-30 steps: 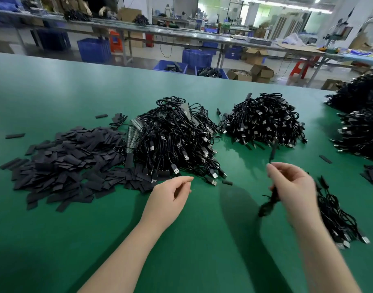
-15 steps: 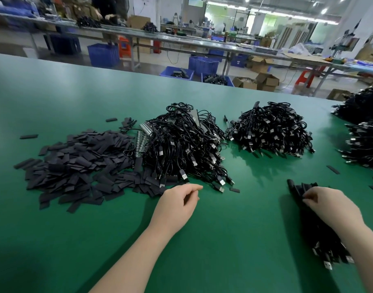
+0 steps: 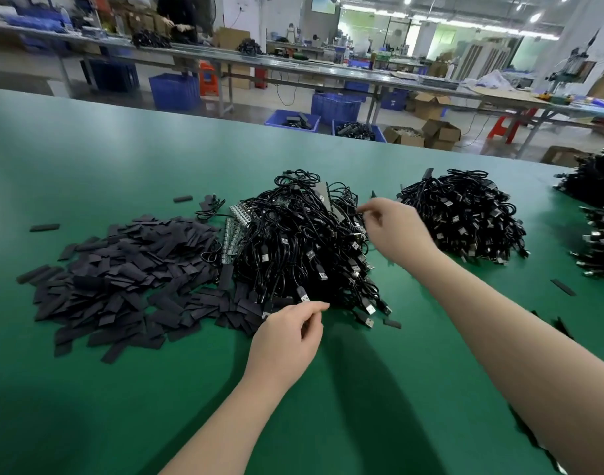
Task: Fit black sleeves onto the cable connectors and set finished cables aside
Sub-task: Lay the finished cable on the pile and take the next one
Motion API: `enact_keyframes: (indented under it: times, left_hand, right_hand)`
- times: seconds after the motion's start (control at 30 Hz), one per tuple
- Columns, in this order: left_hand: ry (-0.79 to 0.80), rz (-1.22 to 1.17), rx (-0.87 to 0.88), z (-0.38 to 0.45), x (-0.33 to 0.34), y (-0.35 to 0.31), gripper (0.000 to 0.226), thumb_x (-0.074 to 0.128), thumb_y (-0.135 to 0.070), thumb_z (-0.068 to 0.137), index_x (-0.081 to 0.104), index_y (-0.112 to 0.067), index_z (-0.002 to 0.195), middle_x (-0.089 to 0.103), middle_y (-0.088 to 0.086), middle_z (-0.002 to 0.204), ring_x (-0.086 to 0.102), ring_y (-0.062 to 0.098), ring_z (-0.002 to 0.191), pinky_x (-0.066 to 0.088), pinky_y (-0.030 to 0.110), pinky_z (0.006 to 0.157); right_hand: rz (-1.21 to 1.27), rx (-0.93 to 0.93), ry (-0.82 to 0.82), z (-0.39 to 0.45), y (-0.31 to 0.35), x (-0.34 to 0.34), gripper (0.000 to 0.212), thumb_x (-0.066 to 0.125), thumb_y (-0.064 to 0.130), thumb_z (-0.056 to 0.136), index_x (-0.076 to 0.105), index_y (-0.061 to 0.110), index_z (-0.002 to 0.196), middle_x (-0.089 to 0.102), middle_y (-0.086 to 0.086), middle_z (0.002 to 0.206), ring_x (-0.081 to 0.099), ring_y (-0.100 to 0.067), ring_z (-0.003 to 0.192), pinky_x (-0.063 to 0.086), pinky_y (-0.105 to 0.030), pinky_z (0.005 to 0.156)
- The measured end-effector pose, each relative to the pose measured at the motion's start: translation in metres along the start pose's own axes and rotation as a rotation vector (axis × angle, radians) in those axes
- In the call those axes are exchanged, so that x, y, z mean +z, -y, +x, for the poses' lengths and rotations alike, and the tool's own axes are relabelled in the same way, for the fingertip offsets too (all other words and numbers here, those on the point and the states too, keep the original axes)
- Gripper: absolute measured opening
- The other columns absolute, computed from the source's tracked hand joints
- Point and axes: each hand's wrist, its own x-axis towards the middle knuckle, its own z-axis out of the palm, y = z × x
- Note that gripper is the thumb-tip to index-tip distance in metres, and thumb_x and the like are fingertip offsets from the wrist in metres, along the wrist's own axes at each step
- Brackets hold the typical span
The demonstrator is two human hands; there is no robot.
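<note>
Nearest, the left hand point(image 3: 286, 341) rests half-curled and seemingly empty beside the loose sleeves point(image 3: 122, 279) on the tabletop point(image 3: 379, 389). Beyond, the right hand's point(image 3: 393, 231) grip pinches narrowly, apparently empty, over the large unsleeved cable heap point(image 3: 300, 248); much remains, judging by it.

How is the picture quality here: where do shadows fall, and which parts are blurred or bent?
Head view: arm shadows fall toward the camera on the green table; the right hand is slightly motion-blurred, the left hand sharper; the far benches are soft; the wide lens curves the table edge; ceiling lights glare.
</note>
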Motion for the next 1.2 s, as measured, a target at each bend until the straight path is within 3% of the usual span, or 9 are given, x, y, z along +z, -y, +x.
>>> enact_keyframes:
  times: [0.17,0.33,0.43,0.53,0.67,0.83,0.97,1.07,1.2]
  left_hand:
    - [-0.063,-0.11,-0.055,0.003,0.003,0.004,0.025,0.059,-0.02,0.094,0.072,-0.035,0.108,0.071,-0.018,0.087,0.067,0.004,0.073,0.056,0.033,0.072]
    - [-0.015,-0.06,-0.057,0.002,0.004,0.008,0.024,0.056,-0.025,0.095,0.071,-0.036,0.11,0.068,-0.019,0.082,0.063,0.002,0.069,0.051,0.019,0.062]
    - [-0.007,-0.058,-0.062,0.004,0.004,0.007,0.024,0.056,-0.025,0.095,0.071,-0.036,0.11,0.068,-0.02,0.086,0.064,0.001,0.072,0.051,0.02,0.064]
    - [0.0,-0.051,-0.07,0.006,0.005,0.007,0.024,0.055,-0.025,0.095,0.07,-0.036,0.11,0.069,-0.019,0.089,0.064,0.002,0.075,0.052,0.024,0.067]
    - [-0.002,-0.012,-0.068,0.006,0.006,0.005,0.023,0.056,-0.027,0.094,0.07,-0.038,0.109,0.067,-0.019,0.088,0.061,-0.004,0.078,0.047,0.012,0.062]
    - [0.003,0.038,-0.069,0.005,0.007,0.003,0.023,0.056,-0.029,0.093,0.069,-0.04,0.108,0.065,-0.021,0.089,0.057,-0.007,0.082,0.041,0.006,0.062]
    - [0.014,0.055,-0.068,0.006,0.006,0.002,0.024,0.054,-0.03,0.093,0.068,-0.04,0.11,0.067,-0.018,0.092,0.056,-0.004,0.079,0.041,0.006,0.062]
    - [0.025,0.082,-0.059,0.004,0.007,0.001,0.025,0.053,-0.031,0.093,0.067,-0.041,0.111,0.068,-0.018,0.095,0.056,-0.003,0.078,0.039,0.004,0.061]
    - [0.017,0.067,-0.067,0.006,0.007,0.001,0.024,0.054,-0.029,0.093,0.068,-0.04,0.11,0.068,-0.018,0.095,0.059,0.001,0.086,0.037,0.003,0.061]
  right_hand:
    - [-0.06,0.011,0.148,0.057,0.019,0.03,0.037,0.046,0.016,0.1,0.055,0.017,0.137,0.059,-0.011,0.134,0.058,-0.03,0.115,0.048,-0.04,0.099]
    - [0.086,0.017,0.336,0.083,0.028,0.058,0.046,0.034,0.014,0.105,0.04,0.017,0.15,0.036,-0.005,0.158,0.039,-0.025,0.141,0.03,-0.028,0.113]
    - [0.306,0.135,0.276,0.09,0.027,0.064,0.048,0.03,0.005,0.099,0.051,0.014,0.142,0.044,-0.003,0.152,0.044,-0.022,0.135,0.036,-0.028,0.106]
    - [0.481,0.279,0.159,0.096,0.024,0.063,0.051,0.03,0.007,0.096,0.048,0.016,0.142,0.051,-0.007,0.143,0.051,-0.019,0.112,0.037,-0.027,0.09]
    - [0.293,0.305,0.123,0.102,0.017,0.063,0.053,0.036,0.004,0.095,0.04,0.009,0.148,0.047,-0.015,0.147,0.055,-0.017,0.087,0.04,-0.031,0.087]
    - [0.097,0.236,0.163,0.104,0.016,0.066,0.038,0.047,0.004,0.093,0.062,0.003,0.128,0.066,-0.017,0.126,0.063,-0.032,0.097,0.05,-0.034,0.081]
    - [-0.041,0.265,0.194,0.104,0.016,0.071,0.032,0.049,0.022,0.1,0.064,0.005,0.124,0.066,-0.016,0.121,0.06,-0.033,0.111,0.048,-0.036,0.098]
    - [0.008,0.295,0.216,0.104,0.018,0.071,0.036,0.049,0.027,0.102,0.064,0.004,0.124,0.065,-0.016,0.123,0.06,-0.034,0.113,0.047,-0.039,0.101]
    - [0.185,0.35,0.072,0.105,0.017,0.071,0.024,0.066,0.037,0.092,0.073,0.014,0.099,0.072,-0.01,0.105,0.065,-0.031,0.103,0.052,-0.04,0.095]
